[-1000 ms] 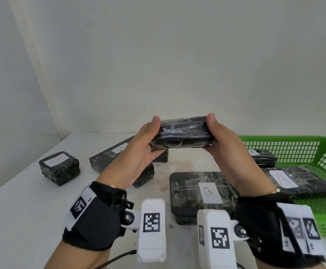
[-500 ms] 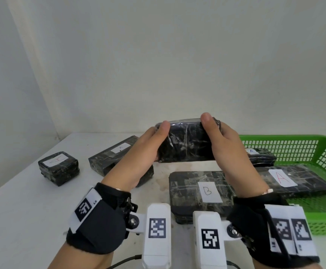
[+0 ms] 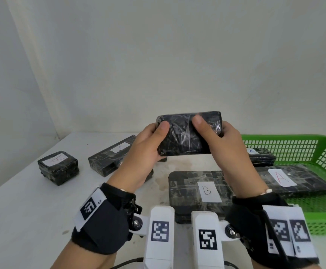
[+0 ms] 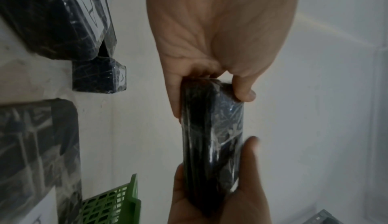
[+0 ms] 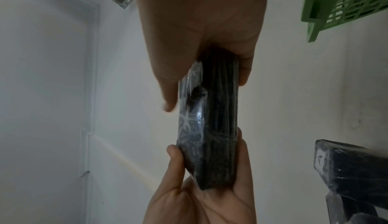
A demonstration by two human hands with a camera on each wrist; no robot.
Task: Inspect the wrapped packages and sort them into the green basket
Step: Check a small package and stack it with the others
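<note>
A black package wrapped in clear film (image 3: pixel 185 134) is held up above the table by both hands, its broad unlabelled face turned toward me. My left hand (image 3: pixel 150 142) grips its left end, thumb on the front. My right hand (image 3: pixel 216 140) grips the right end, thumb across the front. In the wrist views the package (image 4: pixel 212 144) (image 5: pixel 210 128) shows edge-on between both hands. The green basket (image 3: pixel 286 138) stands at the right, holding a long package labelled A (image 3: pixel 302 181) and a smaller labelled one (image 3: pixel 261 154).
On the white table (image 3: pixel 22 210) lie a flat package labelled B (image 3: pixel 197 191) below the hands, a long package with a label (image 3: pixel 109 158) behind my left hand, and a small cube package (image 3: pixel 58 167) at the far left. A white wall stands close behind.
Both hands have turned the package from edge-on to broad face toward me, raising it a little. Both thumbs moved onto its front.
</note>
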